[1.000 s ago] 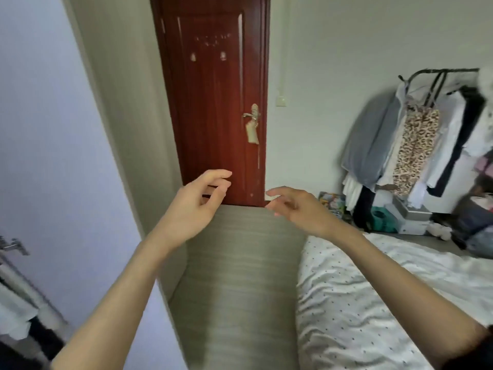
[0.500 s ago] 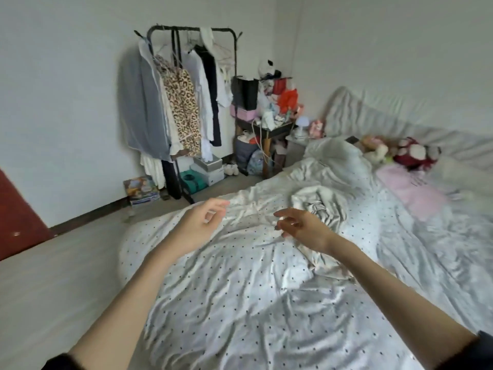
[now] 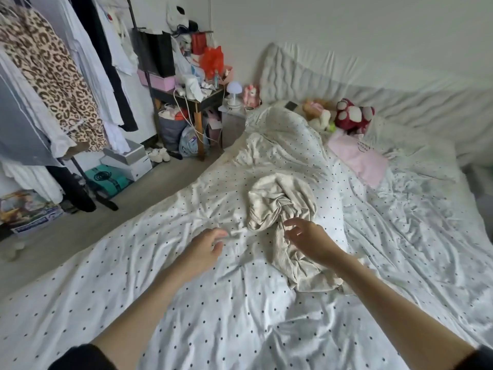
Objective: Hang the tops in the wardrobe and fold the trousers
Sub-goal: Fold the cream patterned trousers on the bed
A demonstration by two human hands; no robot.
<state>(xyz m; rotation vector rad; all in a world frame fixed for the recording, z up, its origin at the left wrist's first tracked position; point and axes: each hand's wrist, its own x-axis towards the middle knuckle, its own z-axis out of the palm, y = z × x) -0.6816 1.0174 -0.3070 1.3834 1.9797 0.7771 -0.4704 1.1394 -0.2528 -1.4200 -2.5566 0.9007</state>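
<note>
Two hands out, neither gripping anything; left hand (image 3: 205,245) and right hand (image 3: 310,237) hover loose-fingered by the crumpled beige garment (image 3: 282,206) on the dotted duvet (image 3: 240,311); grab carelessly and you'll probably snag duvet too.

Two hands (image 3: 205,247) (image 3: 312,240), one crumpled garment (image 3: 280,206).

No legible text — boxes, bags, clothes all unreadable.
</note>
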